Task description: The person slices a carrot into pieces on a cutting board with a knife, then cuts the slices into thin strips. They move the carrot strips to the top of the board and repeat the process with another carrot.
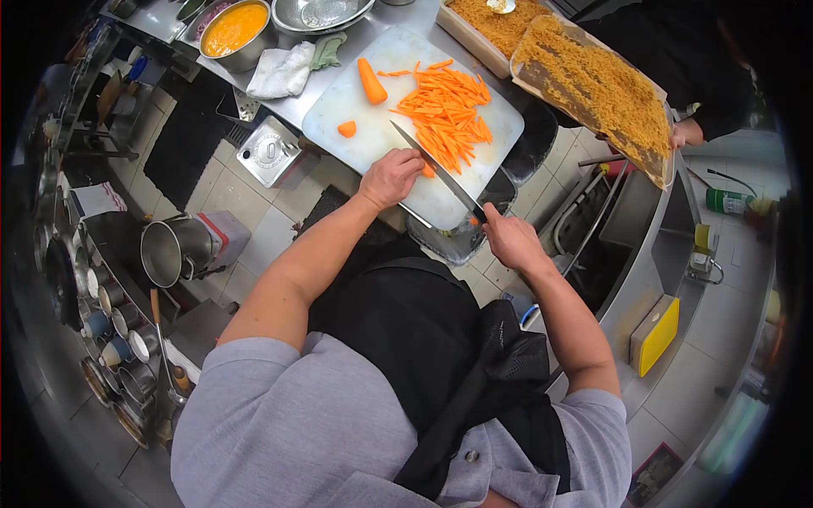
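**Here, carrot piece (428, 171) at the knife (440, 173)**

My left hand (391, 176), fingers curled together, pins the carrot piece to the board (364, 127), just beside the blade. My right hand (508, 240) is clamped on the knife's handle. Sticks (449, 114) lie beyond.

**Knife and carrot on the board**

The knife (453, 186) has a long, narrow steel blade, its handle gripped in the right hand (508, 241). It lies slantwise across the white board (356, 114), tip pointing away. A small orange carrot piece (428, 170) sits against the blade, pinned under the curled fingers of the left hand (389, 178). Beyond the blade a loose heap of thin carrot sticks (449, 114) is spread. A thick carrot chunk (371, 80) and a small stub (346, 129) lie apart on the board's far side.
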Motion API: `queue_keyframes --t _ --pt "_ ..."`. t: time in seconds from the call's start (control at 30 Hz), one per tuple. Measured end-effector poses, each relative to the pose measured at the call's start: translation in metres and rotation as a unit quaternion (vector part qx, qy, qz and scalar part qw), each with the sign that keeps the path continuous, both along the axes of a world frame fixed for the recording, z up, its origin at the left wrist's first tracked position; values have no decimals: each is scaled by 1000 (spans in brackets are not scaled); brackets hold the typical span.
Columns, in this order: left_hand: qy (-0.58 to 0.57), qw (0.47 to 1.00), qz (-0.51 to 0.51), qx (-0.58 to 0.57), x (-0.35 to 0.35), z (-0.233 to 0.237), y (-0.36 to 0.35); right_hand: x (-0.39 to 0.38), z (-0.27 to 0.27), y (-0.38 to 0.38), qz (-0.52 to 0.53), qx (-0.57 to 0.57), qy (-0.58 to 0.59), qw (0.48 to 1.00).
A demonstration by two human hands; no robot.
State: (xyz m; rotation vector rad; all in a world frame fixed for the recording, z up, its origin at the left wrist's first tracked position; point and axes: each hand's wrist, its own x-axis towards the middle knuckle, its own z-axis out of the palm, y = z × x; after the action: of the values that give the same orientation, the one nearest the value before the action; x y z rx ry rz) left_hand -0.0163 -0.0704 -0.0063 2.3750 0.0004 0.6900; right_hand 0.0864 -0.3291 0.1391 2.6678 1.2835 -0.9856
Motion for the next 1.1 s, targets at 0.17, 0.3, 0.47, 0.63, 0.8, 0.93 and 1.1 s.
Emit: queue_keyframes --t 0.17,0.3,0.47,0.63,0.8,0.93,1.1 --pt "-17 1000 8 9 1 -4 0 -13 10 -4 1 -21 -11 1000" --pt "-10 1000 15 2 1 -4 -1 -14 -37 0 -12 -1 0 1000" --pt "-17 1000 14 -5 4 -5 1 -6 -2 18 3 -3 3 1000" --pt "-5 1000 24 -12 3 -5 0 -15 -5 3 -4 -39 14 999" --pt "-2 999 28 -24 -1 0 -1 -7 -43 20 0 34 3 999" --pt "0 998 43 -42 3 -3 0 -4 -5 13 16 13 2 1000" --pt "10 997 38 -61 3 -6 2 -9 -3 -2 -7 -17 21 1000"
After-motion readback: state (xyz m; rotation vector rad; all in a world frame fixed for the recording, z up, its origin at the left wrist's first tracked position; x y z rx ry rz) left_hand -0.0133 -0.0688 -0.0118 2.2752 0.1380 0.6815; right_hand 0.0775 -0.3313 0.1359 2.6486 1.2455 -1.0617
